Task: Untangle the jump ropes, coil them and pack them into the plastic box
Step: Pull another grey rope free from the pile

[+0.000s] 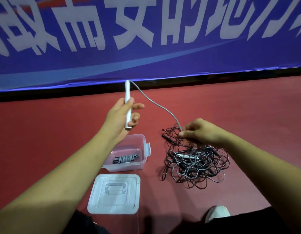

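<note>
My left hand [121,118] is raised above the floor and grips a white jump-rope handle [127,102] upright. A grey rope [156,104] runs from the handle's top in an arc down to my right hand [199,131], which pinches it at the top of a tangled pile of black and grey jump ropes [196,163]. A second white handle [188,156] lies inside the tangle. The clear plastic box [127,153] stands open on the floor under my left wrist. One coiled rope [125,159] lies in it.
The box's clear lid [114,194] lies flat on the red floor in front of the box. A blue banner with white characters [146,39] runs along the far edge. My shoe [217,213] shows at the bottom right.
</note>
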Available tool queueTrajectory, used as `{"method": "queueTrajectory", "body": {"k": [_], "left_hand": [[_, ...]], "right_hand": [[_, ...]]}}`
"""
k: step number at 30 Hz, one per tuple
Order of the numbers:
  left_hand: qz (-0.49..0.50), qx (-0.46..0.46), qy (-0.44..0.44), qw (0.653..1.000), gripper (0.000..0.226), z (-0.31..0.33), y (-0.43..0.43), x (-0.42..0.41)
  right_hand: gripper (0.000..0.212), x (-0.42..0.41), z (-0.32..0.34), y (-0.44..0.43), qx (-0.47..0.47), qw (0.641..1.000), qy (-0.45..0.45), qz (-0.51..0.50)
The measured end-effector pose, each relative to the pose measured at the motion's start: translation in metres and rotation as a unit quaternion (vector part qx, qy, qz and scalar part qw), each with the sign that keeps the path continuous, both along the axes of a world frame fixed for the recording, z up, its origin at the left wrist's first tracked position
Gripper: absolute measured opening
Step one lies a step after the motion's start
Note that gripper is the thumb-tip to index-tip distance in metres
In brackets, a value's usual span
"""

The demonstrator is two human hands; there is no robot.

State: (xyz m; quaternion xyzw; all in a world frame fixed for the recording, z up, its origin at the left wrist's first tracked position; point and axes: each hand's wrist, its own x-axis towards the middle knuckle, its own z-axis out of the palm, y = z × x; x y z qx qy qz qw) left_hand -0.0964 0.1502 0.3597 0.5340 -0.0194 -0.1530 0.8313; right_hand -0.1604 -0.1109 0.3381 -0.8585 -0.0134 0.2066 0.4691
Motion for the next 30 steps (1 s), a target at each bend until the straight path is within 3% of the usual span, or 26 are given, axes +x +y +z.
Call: {"method": "queueTrajectory", "body": {"k": [5,8,10,12,16,19,23,25,26,28,29,30], "left_hand": [[-0.144,0.206,-0.085,0.964,0.009,-0.005,-0.016,-0.016],[-0.253,0.309,-0.113,0.91,0.015,-0.007,-0.017,-0.019],[-0.282,0.32,-0.106,0.898,0.026,-0.007,-0.015,-0.019],[-0.259,0.279,-0.091,0.92,0.024,-0.005,-0.013,-0.018],[-0.164,0.13,-0.037,0.977,0.018,0.003,-0.01,-0.01],[-0.058,0.043,0.012,0.997,0.017,0.007,-0.002,0.005],[0.077,0.052,0.066,0.993,0.019,-0.001,0.015,0.021],[0.094,0.146,0.042,0.984,0.015,-0.006,0.024,0.026],[0.079,0.266,-0.003,0.961,0.011,-0.009,0.029,0.028],[0.017,0.535,-0.11,0.838,0.011,-0.015,0.038,0.027],[-0.008,0.615,-0.146,0.775,0.015,-0.018,0.04,0.025],[-0.024,0.655,-0.169,0.736,0.017,-0.02,0.039,0.023]], "right_hand": [[0.024,-0.004,0.019,0.03,0.042,0.996,0.007,0.078],[0.023,-0.003,0.027,0.035,0.096,0.994,-0.025,0.036],[0.022,-0.003,0.032,0.03,0.129,0.99,-0.051,-0.009],[0.02,-0.001,0.033,0.021,0.12,0.991,-0.061,-0.024],[0.021,0.0,0.021,-0.002,-0.039,0.997,-0.035,0.053],[0.021,0.002,0.004,-0.023,-0.126,0.989,0.012,0.076],[0.02,0.007,-0.002,-0.051,-0.175,0.984,-0.033,-0.015],[0.022,0.006,0.003,-0.054,-0.115,0.99,-0.057,-0.061],[0.027,0.006,0.007,-0.052,-0.078,0.992,-0.065,-0.078],[0.031,0.007,0.013,-0.044,-0.05,0.992,-0.08,-0.087],[0.029,0.008,0.014,-0.037,-0.061,0.991,-0.087,-0.078],[0.025,0.008,0.017,-0.029,-0.082,0.99,-0.094,-0.064]]}}
